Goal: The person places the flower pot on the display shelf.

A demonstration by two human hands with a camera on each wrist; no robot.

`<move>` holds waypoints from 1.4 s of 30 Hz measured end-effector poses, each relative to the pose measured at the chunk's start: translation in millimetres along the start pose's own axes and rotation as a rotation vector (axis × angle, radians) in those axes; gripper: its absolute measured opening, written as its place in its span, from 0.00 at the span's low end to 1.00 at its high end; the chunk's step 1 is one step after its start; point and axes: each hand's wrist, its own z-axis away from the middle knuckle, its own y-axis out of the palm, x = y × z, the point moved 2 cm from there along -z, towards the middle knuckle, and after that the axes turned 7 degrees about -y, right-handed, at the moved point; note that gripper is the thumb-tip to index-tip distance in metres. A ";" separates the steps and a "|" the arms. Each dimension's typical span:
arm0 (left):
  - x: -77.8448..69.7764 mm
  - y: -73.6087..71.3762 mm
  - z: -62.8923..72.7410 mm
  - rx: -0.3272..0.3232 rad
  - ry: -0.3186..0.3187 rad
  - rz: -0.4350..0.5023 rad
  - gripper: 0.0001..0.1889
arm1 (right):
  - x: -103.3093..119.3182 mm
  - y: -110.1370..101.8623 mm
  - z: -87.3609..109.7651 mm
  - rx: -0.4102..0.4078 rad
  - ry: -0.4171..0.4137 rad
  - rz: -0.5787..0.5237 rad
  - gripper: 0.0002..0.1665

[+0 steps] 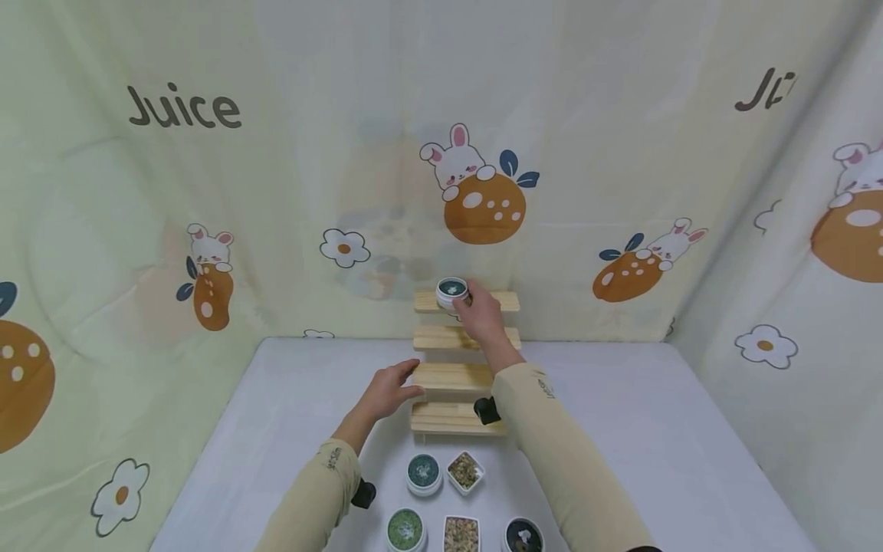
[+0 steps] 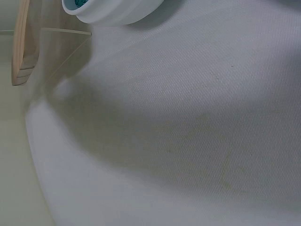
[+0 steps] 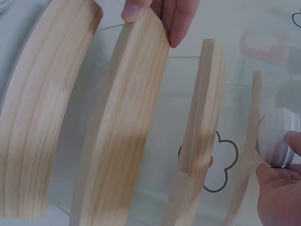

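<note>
A four-step wooden display stand (image 1: 451, 376) rises at the back of the table. At its top step, my right hand (image 1: 484, 316) holds a white round jar (image 1: 451, 290) with dark teal contents. The right wrist view has the jar (image 3: 276, 139) upright against the top board, thumb and fingers round its side. My left hand (image 1: 384, 393) grips the left end of the second step from the bottom, the thumb on the board's front edge and the fingers behind it. In the left wrist view, the hand itself is out of frame.
In front of the stand sit a teal-filled jar (image 1: 424, 472), a square dish of dried bits (image 1: 465, 471), a green-filled jar (image 1: 405, 527), another square dish (image 1: 461, 532) and a dark-filled jar (image 1: 523, 534). A printed curtain (image 1: 566, 92) hangs right behind the stand.
</note>
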 end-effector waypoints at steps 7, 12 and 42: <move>-2.5 -0.8 0.3 -0.007 -0.004 -0.007 0.32 | -0.1 1.5 -0.1 -0.015 -0.007 -0.008 0.11; -3.2 -1.5 0.1 -0.001 -0.009 -0.007 0.32 | -0.8 3.3 0.3 -0.018 0.003 -0.029 0.15; -7.2 -3.8 2.0 0.015 -0.050 0.023 0.32 | -20.6 -1.4 54.8 0.061 0.039 -0.203 0.39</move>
